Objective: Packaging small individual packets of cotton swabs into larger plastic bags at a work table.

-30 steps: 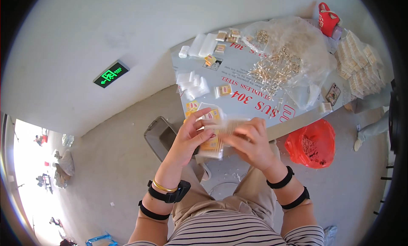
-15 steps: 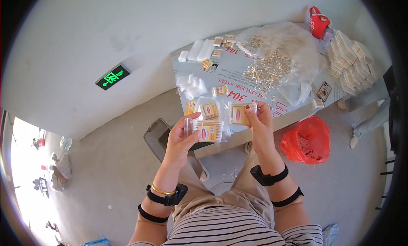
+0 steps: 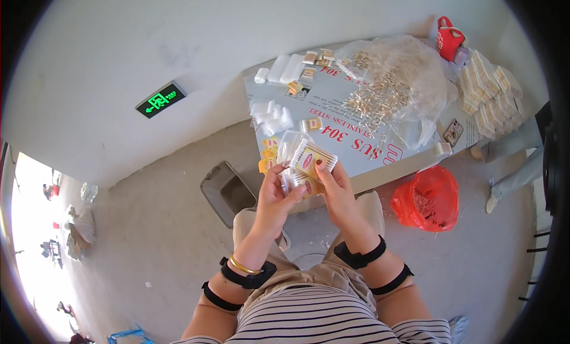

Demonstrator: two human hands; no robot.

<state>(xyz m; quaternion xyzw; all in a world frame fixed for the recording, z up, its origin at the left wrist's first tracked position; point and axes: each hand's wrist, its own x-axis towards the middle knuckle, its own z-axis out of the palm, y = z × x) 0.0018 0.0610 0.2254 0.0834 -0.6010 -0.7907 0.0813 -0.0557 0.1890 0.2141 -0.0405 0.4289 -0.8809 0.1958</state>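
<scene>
Above the table's near edge, my two hands are brought together over a pair of cotton swab packets with yellow and red labels. Thumb and fingers of my right hand (image 3: 339,196) pinch the upper cotton swab packet (image 3: 313,158). Beneath it, partly covered, is the lower cotton swab packet (image 3: 309,185), closed in my left hand (image 3: 274,202). A clear plastic bag (image 3: 292,143) shows just beyond my left fingers; whether I touch it cannot be made out. Yellow label cards (image 3: 269,154) lie left of the packets.
Loose cotton swabs (image 3: 383,97) spill from a big clear bag (image 3: 424,76) on the table. White pouches (image 3: 273,118) lie left, stacked swab packets (image 3: 488,94) right, near a phone (image 3: 453,132). A grey bin (image 3: 224,192) and red bag (image 3: 426,198) stand below. Someone's legs (image 3: 515,172) show at right.
My right hand has moved left and my left hand slightly right, so the packets, apart before, now overlap. The right packet has tilted and lies over the left one.
</scene>
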